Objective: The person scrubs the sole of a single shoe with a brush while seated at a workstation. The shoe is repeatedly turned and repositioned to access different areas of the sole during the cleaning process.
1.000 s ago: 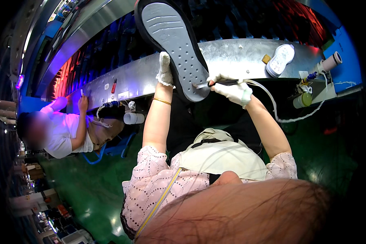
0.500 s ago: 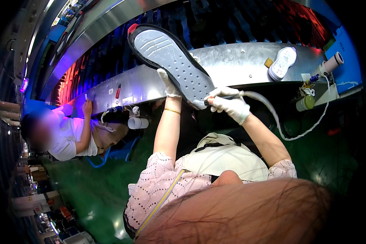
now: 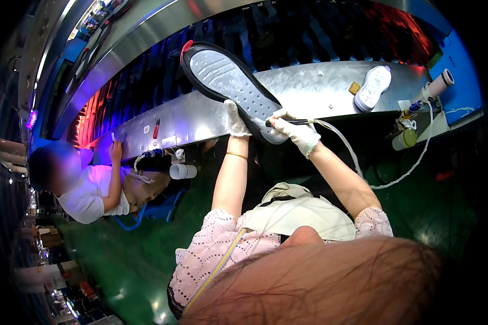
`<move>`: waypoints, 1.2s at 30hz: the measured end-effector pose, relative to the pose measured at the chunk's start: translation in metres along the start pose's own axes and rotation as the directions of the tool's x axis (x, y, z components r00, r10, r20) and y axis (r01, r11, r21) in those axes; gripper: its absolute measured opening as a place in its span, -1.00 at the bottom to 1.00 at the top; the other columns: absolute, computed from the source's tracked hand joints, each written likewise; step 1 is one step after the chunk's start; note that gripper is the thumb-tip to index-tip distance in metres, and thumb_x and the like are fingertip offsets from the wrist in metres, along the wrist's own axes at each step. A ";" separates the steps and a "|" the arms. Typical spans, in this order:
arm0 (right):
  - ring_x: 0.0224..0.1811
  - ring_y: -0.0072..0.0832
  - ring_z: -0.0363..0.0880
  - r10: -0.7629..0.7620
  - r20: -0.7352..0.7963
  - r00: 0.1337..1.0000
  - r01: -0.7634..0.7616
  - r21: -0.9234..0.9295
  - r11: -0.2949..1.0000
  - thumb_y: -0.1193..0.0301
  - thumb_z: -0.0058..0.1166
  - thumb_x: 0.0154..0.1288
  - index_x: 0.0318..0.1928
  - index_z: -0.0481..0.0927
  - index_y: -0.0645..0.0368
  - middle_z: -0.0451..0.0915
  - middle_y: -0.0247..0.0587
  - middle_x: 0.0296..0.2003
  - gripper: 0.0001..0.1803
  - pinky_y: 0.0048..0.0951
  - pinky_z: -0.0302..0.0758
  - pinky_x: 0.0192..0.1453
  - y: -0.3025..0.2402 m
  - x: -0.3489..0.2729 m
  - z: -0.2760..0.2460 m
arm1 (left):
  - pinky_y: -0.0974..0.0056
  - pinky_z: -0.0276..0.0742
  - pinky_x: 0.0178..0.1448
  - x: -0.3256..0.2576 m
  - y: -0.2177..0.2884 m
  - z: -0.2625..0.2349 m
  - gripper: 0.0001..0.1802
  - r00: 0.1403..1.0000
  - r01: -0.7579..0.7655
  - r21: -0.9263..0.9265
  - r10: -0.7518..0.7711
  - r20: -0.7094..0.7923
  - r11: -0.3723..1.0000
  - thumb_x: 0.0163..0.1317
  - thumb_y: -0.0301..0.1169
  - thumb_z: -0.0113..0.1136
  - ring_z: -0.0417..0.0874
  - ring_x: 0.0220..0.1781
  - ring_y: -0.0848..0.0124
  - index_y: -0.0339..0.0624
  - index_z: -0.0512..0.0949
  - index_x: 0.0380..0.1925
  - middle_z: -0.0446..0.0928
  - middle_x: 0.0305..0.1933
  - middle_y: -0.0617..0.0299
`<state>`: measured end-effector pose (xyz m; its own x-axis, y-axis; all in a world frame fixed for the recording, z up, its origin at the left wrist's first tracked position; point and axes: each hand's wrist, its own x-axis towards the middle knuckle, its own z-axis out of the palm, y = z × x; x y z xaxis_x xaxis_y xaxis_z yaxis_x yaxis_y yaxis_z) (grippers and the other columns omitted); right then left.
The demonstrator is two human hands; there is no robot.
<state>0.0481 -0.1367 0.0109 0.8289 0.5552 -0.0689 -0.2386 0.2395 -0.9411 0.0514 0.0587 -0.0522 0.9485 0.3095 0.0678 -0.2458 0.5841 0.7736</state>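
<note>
A black shoe upper [image 3: 255, 81] with a grey, dimpled bottom faces up, its red-tabbed end pointing away to the left. My left hand [image 3: 236, 120], in a white glove, grips it from the left side and beneath, thumb along the edge. The fingers under it are hidden. My right hand [image 3: 299, 135], also gloved, is closed on a thin black pen-like applicator [image 3: 295, 122] with a clear hose [image 3: 344, 143] trailing to the right. Its tip is at the near end of the grey bottom. Wet, shiny streaks show on the far part of that surface.
A metal ledge [image 3: 309, 89] runs along a machine with hanging dark strips and red glow. A white shoe sole [image 3: 373, 89] and yellowish block [image 3: 354, 88] lie right. Tubes and a yellow-green cup [image 3: 405, 139] hang farther right. A seated person [image 3: 97, 189] works left, near a red-handled tool [image 3: 156, 129].
The shoe upper and my left hand have shifted slightly right and nearer. My right hand has moved a little left, with the applicator still held at the near end.
</note>
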 end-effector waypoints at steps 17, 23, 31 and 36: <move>-0.08 -0.43 0.64 0.030 -0.101 0.994 0.015 0.411 0.912 0.46 0.23 0.28 -0.03 0.54 0.16 0.59 -0.24 -0.10 -0.73 -0.50 0.56 0.04 0.041 0.029 -0.046 | -0.12 0.14 0.45 -0.056 0.037 -0.041 -0.13 0.941 0.335 -0.481 -0.255 0.224 0.811 0.33 0.29 -0.30 0.27 0.37 -0.02 -0.17 0.18 0.38 0.27 0.35 -0.07; -0.22 -0.55 0.65 0.048 -0.063 0.997 -0.033 0.218 0.975 0.46 0.23 0.26 -0.06 0.56 0.16 0.61 -0.30 -0.21 -0.75 -0.59 0.56 -0.12 0.053 0.012 -0.040 | -0.26 0.33 0.34 -0.107 0.040 0.003 0.00 0.737 0.661 -0.401 -0.648 0.191 0.634 0.24 0.41 -0.27 0.47 0.22 -0.19 -0.28 0.25 0.34 0.39 0.23 -0.27; -0.38 -0.74 0.55 -0.171 -0.178 0.969 0.183 0.056 0.981 0.48 0.22 0.27 -0.16 0.59 0.13 0.61 -0.44 -0.36 -0.85 -0.70 0.46 -0.28 0.007 0.024 -0.037 | -0.19 0.23 0.39 -0.070 0.008 0.034 -0.26 0.821 0.570 -0.458 -0.489 0.294 0.682 0.34 0.14 -0.13 0.52 0.20 0.05 -0.20 0.29 0.31 0.43 0.26 -0.05; -0.27 -0.71 0.54 -0.501 -0.276 0.821 0.488 -0.117 0.865 0.55 0.23 0.24 -0.18 0.59 0.12 0.60 -0.43 -0.28 -0.85 -0.62 0.52 -0.13 -0.033 0.049 -0.023 | 0.16 0.48 0.27 -0.065 -0.016 0.039 -0.28 0.883 0.468 -0.349 -0.417 0.215 0.812 0.29 0.20 0.02 0.54 0.17 0.27 -0.12 0.42 0.22 0.51 0.20 0.16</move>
<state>0.1081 -0.1361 0.0311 0.9391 0.1162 0.3235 0.2577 0.3848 -0.8863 0.0015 0.0000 -0.0442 0.9831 -0.1317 -0.1275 0.1751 0.8807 0.4401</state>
